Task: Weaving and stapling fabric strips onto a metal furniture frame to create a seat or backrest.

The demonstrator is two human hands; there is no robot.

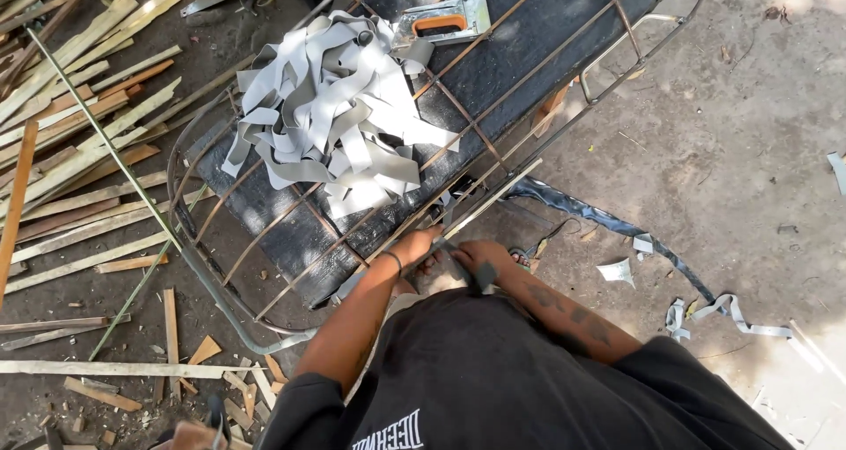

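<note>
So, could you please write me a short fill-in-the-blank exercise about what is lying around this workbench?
1. The staple gun has an ____ handle.
2. The heap of strips on the black board is ____ in colour.
3. Both the left hand and the right hand are at the near edge of the rusty ____ frame.
4. Split bamboo slats lie on the ____.

Missing words: orange; grey; metal; ground

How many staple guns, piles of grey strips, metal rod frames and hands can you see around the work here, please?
Staple gun: 1
Pile of grey strips: 1
Metal rod frame: 1
Hands: 2, left hand and right hand
Total: 5
</note>
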